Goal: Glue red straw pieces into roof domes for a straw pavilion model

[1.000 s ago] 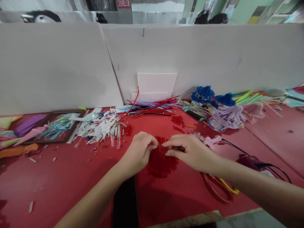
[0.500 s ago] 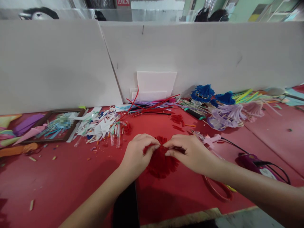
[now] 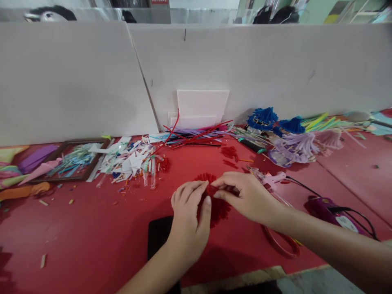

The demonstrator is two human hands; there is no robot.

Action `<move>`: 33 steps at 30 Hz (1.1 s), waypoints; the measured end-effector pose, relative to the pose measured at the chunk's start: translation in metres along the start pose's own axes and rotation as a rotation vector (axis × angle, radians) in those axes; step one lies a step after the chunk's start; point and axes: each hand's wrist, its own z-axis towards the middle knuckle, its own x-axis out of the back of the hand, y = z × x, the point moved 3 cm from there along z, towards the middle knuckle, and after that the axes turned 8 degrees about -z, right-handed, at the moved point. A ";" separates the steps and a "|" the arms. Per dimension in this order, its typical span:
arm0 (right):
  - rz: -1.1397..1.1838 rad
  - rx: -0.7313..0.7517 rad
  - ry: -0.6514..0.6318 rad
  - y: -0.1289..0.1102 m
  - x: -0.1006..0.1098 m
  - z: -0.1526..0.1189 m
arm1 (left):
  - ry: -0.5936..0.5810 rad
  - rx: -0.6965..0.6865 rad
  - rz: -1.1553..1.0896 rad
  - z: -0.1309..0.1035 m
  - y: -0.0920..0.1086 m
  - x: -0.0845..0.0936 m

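A round, fringed red piece that looks made of pipe cleaners (image 3: 221, 212) lies under my hands on the red table. My left hand (image 3: 191, 210) curves around its left side, thumb and fingers closed in at the middle. From the right, my right hand (image 3: 240, 194) pinches the centre between thumb and fingertips. Both sets of fingertips nearly meet there and hide part of the centre. Behind them lie red fuzzy scraps (image 3: 229, 153). Just right of my right hand rests a pink glue gun (image 3: 274, 178).
Red pipe cleaners (image 3: 202, 136) lie by the white partition (image 3: 245, 65). Paper scraps (image 3: 131, 159) and a brown frame (image 3: 82, 178) are left. Blue (image 3: 262, 118) and lilac (image 3: 294, 147) fringed pieces stand right. Red-handled pliers (image 3: 283, 243), a purple device (image 3: 327, 210) and a black phone-like slab (image 3: 157, 234) lie nearer.
My left hand has turned and shifted right and down, its fingers now wrapped closer round the red piece's centre. The right hand stays almost in place.
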 end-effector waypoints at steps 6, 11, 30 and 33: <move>-0.052 -0.024 -0.022 0.001 0.004 0.001 | 0.023 0.146 -0.037 0.002 -0.007 -0.001; -0.142 0.076 -0.084 0.003 0.016 0.003 | 0.015 0.133 -0.085 0.008 -0.006 0.001; -0.439 0.302 -0.389 -0.002 0.036 0.071 | -0.091 0.256 -0.329 0.008 -0.014 -0.004; -0.449 0.315 -0.438 -0.005 0.032 0.075 | -0.069 0.252 -0.294 0.007 -0.013 -0.003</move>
